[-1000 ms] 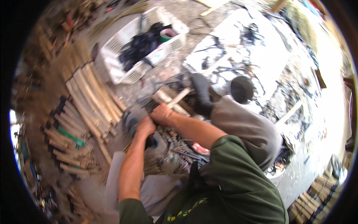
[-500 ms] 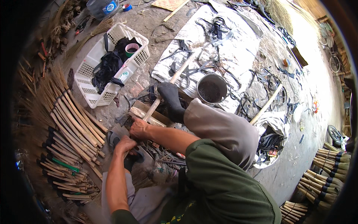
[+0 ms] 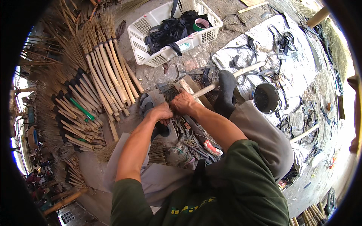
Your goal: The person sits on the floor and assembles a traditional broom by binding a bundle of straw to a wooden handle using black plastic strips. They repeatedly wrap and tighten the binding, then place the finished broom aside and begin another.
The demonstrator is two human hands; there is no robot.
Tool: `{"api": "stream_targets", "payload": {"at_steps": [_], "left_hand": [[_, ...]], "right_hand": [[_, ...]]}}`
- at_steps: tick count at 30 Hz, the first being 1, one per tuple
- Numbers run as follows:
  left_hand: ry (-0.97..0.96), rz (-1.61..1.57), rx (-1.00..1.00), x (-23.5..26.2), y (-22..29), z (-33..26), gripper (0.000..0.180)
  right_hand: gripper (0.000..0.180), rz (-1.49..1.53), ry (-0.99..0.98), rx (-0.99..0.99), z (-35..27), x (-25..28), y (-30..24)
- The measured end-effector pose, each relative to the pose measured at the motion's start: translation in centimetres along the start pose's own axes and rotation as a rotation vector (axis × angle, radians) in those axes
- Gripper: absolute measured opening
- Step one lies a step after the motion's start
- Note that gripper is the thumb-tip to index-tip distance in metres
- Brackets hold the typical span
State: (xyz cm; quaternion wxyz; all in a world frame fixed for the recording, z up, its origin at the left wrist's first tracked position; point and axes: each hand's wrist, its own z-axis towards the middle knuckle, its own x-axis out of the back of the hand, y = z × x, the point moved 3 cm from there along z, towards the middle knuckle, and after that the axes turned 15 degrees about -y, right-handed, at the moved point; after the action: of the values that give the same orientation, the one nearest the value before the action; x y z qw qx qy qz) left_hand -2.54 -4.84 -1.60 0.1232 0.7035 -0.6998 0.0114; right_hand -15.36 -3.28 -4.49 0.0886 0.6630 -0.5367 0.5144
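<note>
Head view, looking down at a seated person at work on the ground. The right hand [image 3: 183, 102] is curled tight around the near end of a pale wooden stick [image 3: 226, 77], which runs up and to the right beneath a foot in a dark sock [image 3: 226, 90]. The left hand [image 3: 161, 112] is closed too, fingers folded down just beside the right hand and touching it; what it grips is hidden under the knuckles. Below the hands lies a clutter of dark strips and fibres, with a red-and-white handled tool [image 3: 211, 147] near the right forearm.

To the left, finished brooms [image 3: 102, 75] lie side by side, their handles pointing toward the person. A white plastic basket [image 3: 151, 22] at top holds dark cloth and a roll of green tape [image 3: 200, 25]. A round dark pot [image 3: 266, 98] sits on a grey sheet [image 3: 301, 71] strewn with black straps.

Compared with half a second earlier, the two hands have drawn together at the stick's end; the left hand was lower and apart then. The basket and brooms appear shifted in the picture, consistent with a turn of the head.
</note>
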Motion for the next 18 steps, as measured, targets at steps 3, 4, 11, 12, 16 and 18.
{"api": "stream_targets", "payload": {"at_steps": [3, 4, 11, 12, 16, 18], "left_hand": [[0.469, 0.385, -0.155, -1.1, 0.5, -0.6, 0.021], [0.567, 0.376, -0.179, -1.4, 0.3, -0.5, 0.021], [0.524, 0.332, -0.161, -1.3, -1.1, 0.2, 0.028], [0.39, 0.234, -0.125, -0.7, -1.0, 0.2, 0.029], [0.021, -0.019, -0.096, 0.1, -0.7, -0.3, 0.042], [-0.064, -0.114, -0.145, 0.5, -0.8, -0.2, 0.044]], "right_hand": [[0.022, -0.006, -0.186, -0.048, 0.1, 0.5, -0.3], [0.023, -0.009, -0.262, -0.057, 0.1, 0.8, -0.4], [0.026, -0.031, -0.255, -0.039, 0.2, 1.7, -0.7], [0.026, -0.013, -0.251, -0.044, 0.3, 1.7, -0.7], [0.032, 0.09, -0.34, -0.07, 0.6, 2.0, -0.5], [0.034, 0.116, -0.405, -0.074, 0.6, 2.3, -0.7]]}}
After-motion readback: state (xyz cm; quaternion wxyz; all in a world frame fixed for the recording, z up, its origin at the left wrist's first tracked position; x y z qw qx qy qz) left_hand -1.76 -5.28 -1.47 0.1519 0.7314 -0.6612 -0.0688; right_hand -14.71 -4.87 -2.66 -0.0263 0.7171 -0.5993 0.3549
